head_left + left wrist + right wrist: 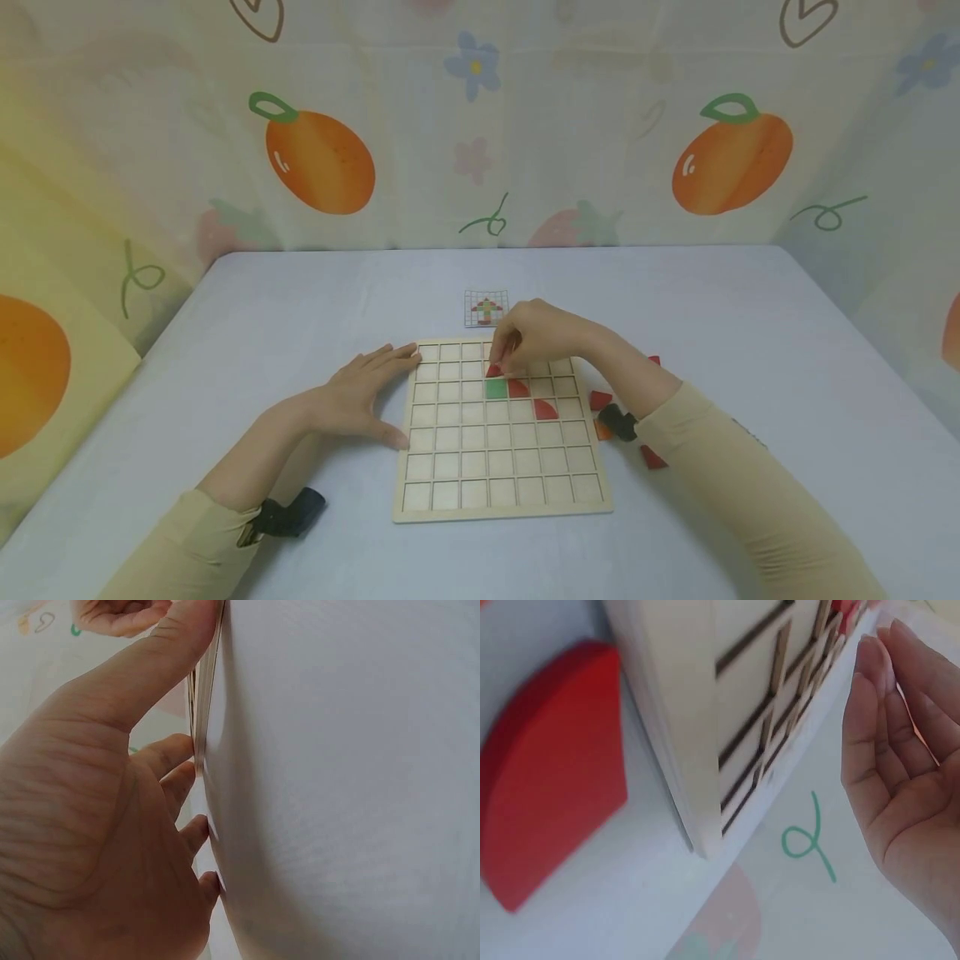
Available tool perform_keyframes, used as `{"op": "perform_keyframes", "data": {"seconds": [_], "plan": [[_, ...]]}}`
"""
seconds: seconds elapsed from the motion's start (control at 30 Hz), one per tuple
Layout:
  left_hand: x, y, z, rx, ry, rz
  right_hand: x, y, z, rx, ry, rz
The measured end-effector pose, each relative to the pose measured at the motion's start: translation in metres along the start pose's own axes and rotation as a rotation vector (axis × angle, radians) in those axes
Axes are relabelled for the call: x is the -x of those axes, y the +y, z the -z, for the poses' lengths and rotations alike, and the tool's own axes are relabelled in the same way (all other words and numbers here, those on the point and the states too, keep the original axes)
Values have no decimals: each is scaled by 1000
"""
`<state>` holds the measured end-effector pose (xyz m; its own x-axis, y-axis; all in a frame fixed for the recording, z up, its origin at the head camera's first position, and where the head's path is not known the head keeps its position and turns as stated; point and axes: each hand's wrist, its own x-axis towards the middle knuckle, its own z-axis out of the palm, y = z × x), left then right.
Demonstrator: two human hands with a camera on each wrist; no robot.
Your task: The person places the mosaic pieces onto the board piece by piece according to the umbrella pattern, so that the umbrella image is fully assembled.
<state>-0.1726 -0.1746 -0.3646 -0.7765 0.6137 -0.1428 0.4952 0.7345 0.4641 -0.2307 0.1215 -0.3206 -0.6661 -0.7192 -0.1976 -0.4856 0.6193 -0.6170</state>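
Observation:
A wooden grid board [442, 515] lies on the table. My left hand [348, 392] rests at its left edge, fingers spread and thumb lower down that side; the left wrist view shows the thumb [169, 660] against the edge. Near the top of the board, my right hand [536, 333] pinches a small red piece [492, 371], partly hidden by the fingertips, at a cell just above a green square [496, 388]. A red quarter-circle [517, 388] sits right of the green square. Another red quarter-circle [546, 409] lies in a cell lower right.
Behind the board lies a small pattern card [484, 309]. Several loose pieces are right of the board under my right forearm, among them a red piece [600, 400], an orange one [603, 430] and another red one [652, 457]. A printed cloth [570, 167] hangs behind the table.

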Motion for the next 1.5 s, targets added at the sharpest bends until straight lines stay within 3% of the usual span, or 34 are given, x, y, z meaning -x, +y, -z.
{"op": "perform_keyframes", "data": {"seconds": [0.3,0.8,1.5], "plan": [[1,0,0,-9,-6,13,9,7,14,-7,36,-21],[-1,-1,-1,-15,-9,18,37,33,40,15,64,-157],[-1,0,0,-3,-10,10,93,103,57,22,74,-360]]}}
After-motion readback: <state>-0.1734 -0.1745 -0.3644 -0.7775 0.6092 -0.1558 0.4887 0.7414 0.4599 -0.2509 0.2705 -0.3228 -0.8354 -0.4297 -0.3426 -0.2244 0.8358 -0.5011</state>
